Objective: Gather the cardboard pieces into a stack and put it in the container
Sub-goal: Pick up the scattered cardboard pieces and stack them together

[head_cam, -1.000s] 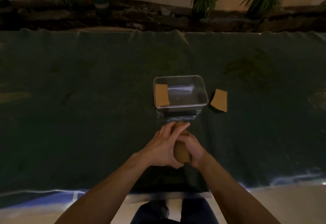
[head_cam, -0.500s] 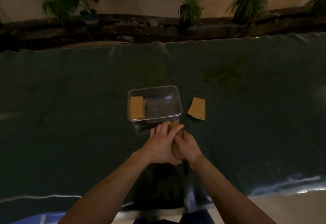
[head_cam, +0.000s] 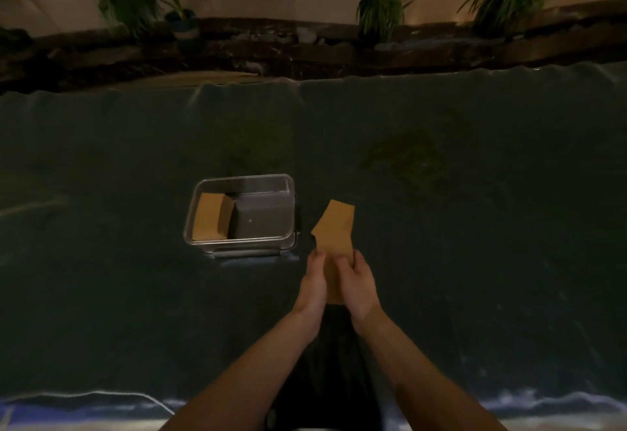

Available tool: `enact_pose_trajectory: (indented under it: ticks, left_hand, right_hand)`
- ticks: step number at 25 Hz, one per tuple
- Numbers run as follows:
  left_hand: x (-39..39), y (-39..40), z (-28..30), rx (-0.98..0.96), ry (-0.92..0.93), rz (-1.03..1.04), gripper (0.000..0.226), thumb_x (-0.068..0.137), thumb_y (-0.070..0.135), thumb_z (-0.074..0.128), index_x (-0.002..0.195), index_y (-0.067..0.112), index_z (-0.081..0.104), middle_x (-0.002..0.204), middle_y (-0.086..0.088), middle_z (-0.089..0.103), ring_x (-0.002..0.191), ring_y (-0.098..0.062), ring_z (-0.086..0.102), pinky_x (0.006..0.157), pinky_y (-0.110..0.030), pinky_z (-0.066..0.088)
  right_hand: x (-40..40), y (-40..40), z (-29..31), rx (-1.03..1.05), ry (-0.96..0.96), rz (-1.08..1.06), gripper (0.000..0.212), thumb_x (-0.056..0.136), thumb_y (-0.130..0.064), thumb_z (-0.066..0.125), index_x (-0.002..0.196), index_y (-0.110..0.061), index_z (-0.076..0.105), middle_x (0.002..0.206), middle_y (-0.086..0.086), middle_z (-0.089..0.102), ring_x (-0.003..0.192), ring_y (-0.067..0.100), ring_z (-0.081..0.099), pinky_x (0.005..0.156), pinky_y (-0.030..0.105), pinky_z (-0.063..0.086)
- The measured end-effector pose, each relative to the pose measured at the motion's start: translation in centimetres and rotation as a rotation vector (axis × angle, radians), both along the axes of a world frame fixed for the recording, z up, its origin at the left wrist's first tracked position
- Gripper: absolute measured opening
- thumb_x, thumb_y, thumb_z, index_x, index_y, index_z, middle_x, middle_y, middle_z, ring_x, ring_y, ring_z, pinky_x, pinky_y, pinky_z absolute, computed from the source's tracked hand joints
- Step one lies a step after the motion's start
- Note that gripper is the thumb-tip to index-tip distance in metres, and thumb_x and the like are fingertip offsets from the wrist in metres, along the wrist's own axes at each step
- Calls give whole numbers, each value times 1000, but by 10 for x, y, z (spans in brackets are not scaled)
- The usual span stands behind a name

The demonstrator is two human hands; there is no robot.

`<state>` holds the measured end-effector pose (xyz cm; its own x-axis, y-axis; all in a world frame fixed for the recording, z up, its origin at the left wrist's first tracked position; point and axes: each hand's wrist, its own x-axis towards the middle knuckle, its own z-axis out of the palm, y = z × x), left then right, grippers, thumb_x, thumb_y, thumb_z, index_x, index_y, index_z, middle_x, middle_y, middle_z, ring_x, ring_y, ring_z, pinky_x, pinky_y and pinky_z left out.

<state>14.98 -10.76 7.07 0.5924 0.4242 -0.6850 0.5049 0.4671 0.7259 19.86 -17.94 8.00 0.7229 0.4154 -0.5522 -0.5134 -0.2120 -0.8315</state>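
Note:
A clear plastic container (head_cam: 237,245) stands on the dark cloth, with a stack of brown cardboard pieces (head_cam: 210,217) leaning in its left end. Just right of it, my left hand (head_cam: 314,283) and my right hand (head_cam: 358,283) together grip a small stack of cardboard (head_cam: 334,244) by its near end. Its far end overlaps another cardboard piece (head_cam: 339,213) lying on the cloth to the right of the container. I cannot tell whether the held stack touches that piece.
The dark green cloth (head_cam: 475,261) covers the whole table, with a faint stain at the far right. Beyond the far edge lies a dark planter bed with several potted plants (head_cam: 381,6). The table's near edge (head_cam: 101,403) runs along the bottom.
My hands have moved right and forward with the held cardboard, from in front of the container to the loose piece beside it. The left hand has opened off the top of the stack.

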Motion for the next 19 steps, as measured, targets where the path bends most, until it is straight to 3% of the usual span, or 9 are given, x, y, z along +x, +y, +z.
enact_pose_trajectory:
  ticks: [3,7,12,16,18,19]
  left_hand:
    - [19,-9,3,78,28,-46,30,97,49,41,126,43,45,113,9,58,101,-8,54,90,-39,45]
    - [28,-3,-1,82,78,-98,39,98,45,42,135,34,46,127,-1,55,116,-21,53,104,-47,43]
    - [36,8,-8,156,120,-146,24,101,28,41,124,26,50,112,0,57,99,-15,57,75,-29,46]
    - [56,36,-20,242,150,-177,22,101,28,43,122,27,50,111,2,55,96,-12,54,74,-28,43]
    - [72,53,-27,334,159,-190,25,102,29,43,125,25,51,118,-2,56,96,-13,55,73,-28,43]
    - [82,62,-30,398,167,-217,28,102,28,44,127,22,52,122,-4,58,99,-14,56,76,-29,45]
  right_hand:
    - [13,-5,-8,-2,39,-55,21,99,-30,48,117,-21,56,109,3,64,99,15,62,66,25,46]
    - [33,-10,-16,-43,9,-80,14,98,-28,47,108,-24,56,105,3,62,91,14,61,65,26,44]
    - [39,3,-27,-97,15,-106,13,97,-29,48,102,-19,53,97,8,61,83,18,59,66,32,45]
    - [60,17,-32,-151,85,-27,21,98,-41,46,114,-27,48,101,-5,54,90,12,53,72,30,46]
    - [78,22,-36,-214,39,-6,28,98,-35,49,125,-26,51,103,-6,55,91,12,56,81,37,54]
    - [87,25,-38,-246,8,-5,28,98,-30,52,126,-25,54,100,-8,57,88,11,59,78,36,57]
